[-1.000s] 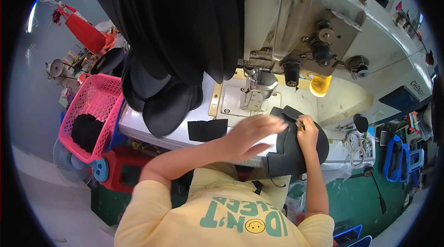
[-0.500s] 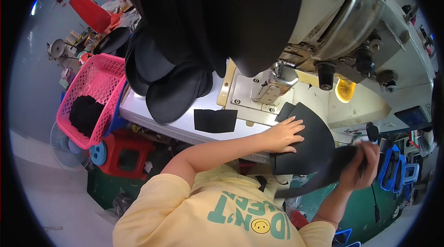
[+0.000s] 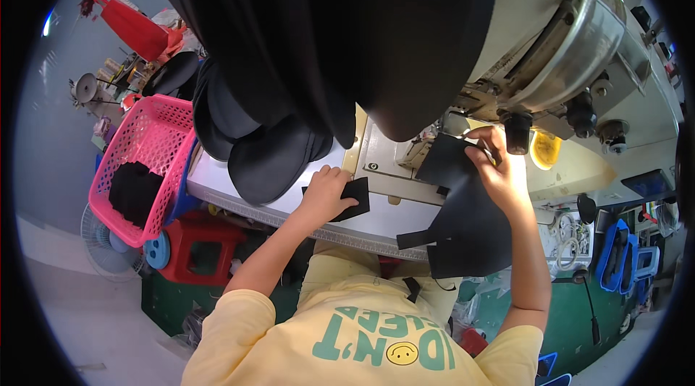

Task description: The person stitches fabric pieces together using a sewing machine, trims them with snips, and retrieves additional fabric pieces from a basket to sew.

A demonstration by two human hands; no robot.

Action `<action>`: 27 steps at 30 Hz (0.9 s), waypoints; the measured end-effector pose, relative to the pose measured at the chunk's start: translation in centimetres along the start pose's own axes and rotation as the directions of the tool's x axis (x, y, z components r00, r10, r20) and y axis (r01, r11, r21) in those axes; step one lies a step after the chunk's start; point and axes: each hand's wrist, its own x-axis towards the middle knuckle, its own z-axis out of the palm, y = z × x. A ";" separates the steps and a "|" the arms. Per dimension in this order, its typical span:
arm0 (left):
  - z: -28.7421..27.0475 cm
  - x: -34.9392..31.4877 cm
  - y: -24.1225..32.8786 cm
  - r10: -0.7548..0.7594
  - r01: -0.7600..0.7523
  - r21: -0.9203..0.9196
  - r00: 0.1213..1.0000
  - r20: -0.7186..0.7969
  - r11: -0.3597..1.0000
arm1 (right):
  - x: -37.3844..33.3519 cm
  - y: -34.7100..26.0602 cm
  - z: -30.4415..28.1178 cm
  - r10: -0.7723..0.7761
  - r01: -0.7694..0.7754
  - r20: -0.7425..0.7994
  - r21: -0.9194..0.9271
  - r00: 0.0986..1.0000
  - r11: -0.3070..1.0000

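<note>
A thin black panel (image 3: pixel 474 230) with a curved outline hangs over the table's front edge. My right hand (image 3: pixel 501 172) is closed on its upper edge, thumb and fingers pinching it beside the sewing machine (image 3: pixel 541 53). A narrow black strip (image 3: pixel 414 240) sticks out to the panel's left; whether it is joined to the panel I cannot tell. My left hand (image 3: pixel 323 194) lies palm down over a small black piece of material (image 3: pixel 356 199), fingers stretched and thumb apart. The presser area of the machine is partly hidden behind the panel and hanging black material.
Large black sheets (image 3: pixel 326 31) hang close across the top. Rounded black pieces (image 3: pixel 268 162) are piled on the white table (image 3: pixel 217 176). At left stand a pink basket (image 3: pixel 137 122) with black cloth in it and a red stool (image 3: pixel 181 252). Blue bins (image 3: pixel 615 256) stand at right.
My left hand has moved left from the panel to the small black piece, which now lies slightly turned. My right hand has gone up to the machine with the black material.
</note>
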 end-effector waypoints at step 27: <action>-5.3 12.7 4.7 -0.020 0.445 -0.854 0.889 0.457 0.270 | 1.6 5.9 1.8 -0.079 0.079 0.008 -0.094 0.997 0.992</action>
